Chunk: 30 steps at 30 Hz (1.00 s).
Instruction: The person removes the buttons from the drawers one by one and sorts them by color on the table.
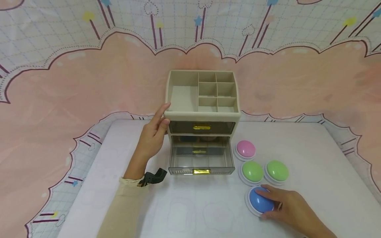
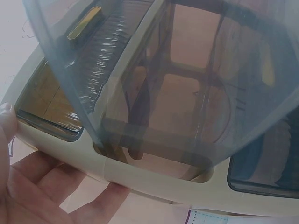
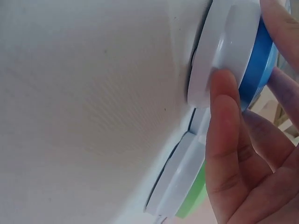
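A beige desk organizer (image 1: 178, 96) with open compartments on top stands at the back of the white mat (image 1: 190, 208). Its upper smoky drawer (image 1: 201, 127) is closed and the lower drawer (image 1: 200, 159) is pulled out. My left hand (image 1: 162, 117) rests flat against the organizer's left side, thumb at the top corner. In the left wrist view the left hand (image 2: 42, 186) lies with straight fingers on the beige frame (image 2: 154, 179). My right hand (image 1: 265, 204) grips a blue dome button (image 1: 256, 198) at the front right. The right wrist view shows the fingers (image 3: 224, 140) curled round the blue button's white base (image 3: 233, 42).
A pink dome button (image 1: 245, 148) and two green ones (image 1: 252, 171) (image 1: 277, 170) sit just right of the open drawer, close to the blue one. One green button (image 3: 184, 186) touches the blue one's base. A patterned pink cloth (image 1: 59, 99) surrounds the mat.
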Tool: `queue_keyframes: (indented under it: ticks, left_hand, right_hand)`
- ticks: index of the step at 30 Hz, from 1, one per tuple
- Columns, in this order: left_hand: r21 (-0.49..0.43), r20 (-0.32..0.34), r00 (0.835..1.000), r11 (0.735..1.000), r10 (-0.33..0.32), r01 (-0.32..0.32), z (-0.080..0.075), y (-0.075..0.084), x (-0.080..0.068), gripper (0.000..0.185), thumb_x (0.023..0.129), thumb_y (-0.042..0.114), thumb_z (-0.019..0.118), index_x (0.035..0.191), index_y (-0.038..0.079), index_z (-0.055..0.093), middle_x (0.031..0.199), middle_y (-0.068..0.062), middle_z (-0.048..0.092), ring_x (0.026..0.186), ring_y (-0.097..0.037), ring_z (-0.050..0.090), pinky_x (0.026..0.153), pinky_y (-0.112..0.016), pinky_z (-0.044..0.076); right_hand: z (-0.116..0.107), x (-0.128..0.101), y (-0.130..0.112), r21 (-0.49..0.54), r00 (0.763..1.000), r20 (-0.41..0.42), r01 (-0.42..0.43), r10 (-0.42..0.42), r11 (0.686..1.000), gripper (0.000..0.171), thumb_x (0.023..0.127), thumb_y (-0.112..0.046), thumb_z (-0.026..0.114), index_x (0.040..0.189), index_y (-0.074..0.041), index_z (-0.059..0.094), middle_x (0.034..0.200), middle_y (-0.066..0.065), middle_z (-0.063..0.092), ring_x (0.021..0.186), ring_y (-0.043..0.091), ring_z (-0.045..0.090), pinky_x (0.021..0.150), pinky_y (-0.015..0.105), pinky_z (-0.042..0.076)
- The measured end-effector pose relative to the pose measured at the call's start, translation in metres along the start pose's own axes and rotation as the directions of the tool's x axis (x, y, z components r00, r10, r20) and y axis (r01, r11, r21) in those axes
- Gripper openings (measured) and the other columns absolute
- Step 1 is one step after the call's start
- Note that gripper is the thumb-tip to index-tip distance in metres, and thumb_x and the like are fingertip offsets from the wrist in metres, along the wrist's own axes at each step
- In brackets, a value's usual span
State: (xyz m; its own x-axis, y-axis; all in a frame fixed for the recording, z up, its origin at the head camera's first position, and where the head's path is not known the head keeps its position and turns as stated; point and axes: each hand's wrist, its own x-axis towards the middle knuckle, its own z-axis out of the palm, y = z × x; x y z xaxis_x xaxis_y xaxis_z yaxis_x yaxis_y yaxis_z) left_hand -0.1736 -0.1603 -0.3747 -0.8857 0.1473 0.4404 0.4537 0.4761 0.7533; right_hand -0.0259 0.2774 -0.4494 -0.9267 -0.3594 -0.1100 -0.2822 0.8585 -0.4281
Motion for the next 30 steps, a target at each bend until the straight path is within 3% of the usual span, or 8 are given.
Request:
queue_keyframes:
  ticks: [7,12,14,16,19,23,26,30]
  left_hand:
    - [0.005,0.005,1.000,1.000,-0.013,0.013,-0.001,-0.001,-0.002,0.048,0.110,0.029,0.047,0.157,0.033,0.039,0.085,-0.016,0.062,0.071,-0.023,0.053,0.065,-0.035,0.043]
    - [-0.008,0.003,1.000,1.000,-0.011,0.011,0.000,-0.001,-0.002,0.048,0.110,0.028,0.047,0.157,0.031,0.039,0.107,-0.016,0.069,0.081,-0.028,0.063,0.075,-0.042,0.053]
    - [-0.012,0.004,1.000,1.000,-0.009,0.009,-0.001,0.000,-0.001,0.048,0.110,0.028,0.047,0.158,0.031,0.039,0.110,-0.016,0.070,0.083,-0.027,0.064,0.076,-0.042,0.053]
    - [0.000,0.003,1.000,1.000,-0.012,0.012,-0.001,-0.001,-0.001,0.048,0.110,0.029,0.047,0.158,0.032,0.038,0.105,-0.015,0.069,0.080,-0.026,0.061,0.073,-0.040,0.051]
    - [0.016,-0.004,1.000,1.000,-0.015,0.015,-0.001,-0.001,0.000,0.048,0.110,0.030,0.047,0.157,0.033,0.039,0.087,-0.014,0.064,0.072,-0.024,0.054,0.066,-0.036,0.045]
    - [0.020,-0.012,1.000,1.000,-0.012,0.013,-0.002,-0.002,0.000,0.048,0.110,0.029,0.047,0.157,0.031,0.040,0.080,-0.013,0.059,0.070,-0.023,0.051,0.064,-0.034,0.042]
    - [0.002,-0.008,1.000,1.000,-0.014,0.014,-0.001,0.000,0.000,0.047,0.110,0.028,0.047,0.157,0.031,0.040,0.082,-0.013,0.060,0.070,-0.022,0.051,0.064,-0.034,0.043]
    - [-0.016,-0.003,1.000,1.000,-0.014,0.014,0.001,0.002,0.001,0.047,0.110,0.028,0.047,0.157,0.030,0.041,0.082,-0.014,0.060,0.070,-0.023,0.051,0.064,-0.034,0.042]
  right_hand:
    - [-0.006,0.002,0.001,0.072,0.996,0.085,0.007,-0.014,0.997,0.075,0.071,-0.064,0.081,0.137,-0.034,0.066,0.134,0.012,0.068,0.074,-0.006,0.050,0.064,0.016,0.050]
    - [-0.020,0.007,-0.007,0.013,0.988,0.106,-0.112,0.110,0.994,0.076,0.069,-0.066,0.081,0.137,-0.036,0.065,0.135,0.005,0.068,0.067,-0.004,0.050,0.060,0.018,0.047]
    - [-0.027,0.010,-0.013,-0.033,0.982,0.084,-0.165,0.167,0.986,0.077,0.068,-0.066,0.082,0.138,-0.038,0.064,0.116,-0.004,0.074,0.064,-0.001,0.048,0.057,0.019,0.045]
    - [-0.033,0.013,-0.020,-0.062,0.984,0.036,-0.173,0.175,0.983,0.076,0.069,-0.064,0.083,0.138,-0.037,0.064,0.089,-0.012,0.071,0.062,0.001,0.046,0.054,0.020,0.042]
    - [-0.038,0.020,-0.031,-0.053,0.993,-0.040,-0.112,0.110,0.992,0.074,0.073,-0.059,0.084,0.139,-0.035,0.064,0.064,-0.017,0.050,0.059,0.000,0.044,0.051,0.020,0.041]
    - [-0.039,0.031,-0.050,0.013,0.990,-0.138,0.011,-0.009,1.000,0.071,0.075,-0.057,0.084,0.138,-0.032,0.066,0.062,-0.019,0.048,0.058,-0.003,0.045,0.048,0.020,0.042]
    - [-0.037,0.040,-0.064,0.057,0.974,-0.214,0.095,-0.081,0.994,0.068,0.075,-0.054,0.085,0.137,-0.030,0.067,0.060,-0.023,0.049,0.058,-0.006,0.047,0.050,0.019,0.043]
    - [-0.032,0.052,-0.077,0.058,0.931,-0.321,0.203,-0.174,0.978,0.062,0.076,-0.042,0.089,0.132,-0.024,0.071,0.058,-0.026,0.052,0.058,-0.009,0.051,0.052,0.018,0.046]
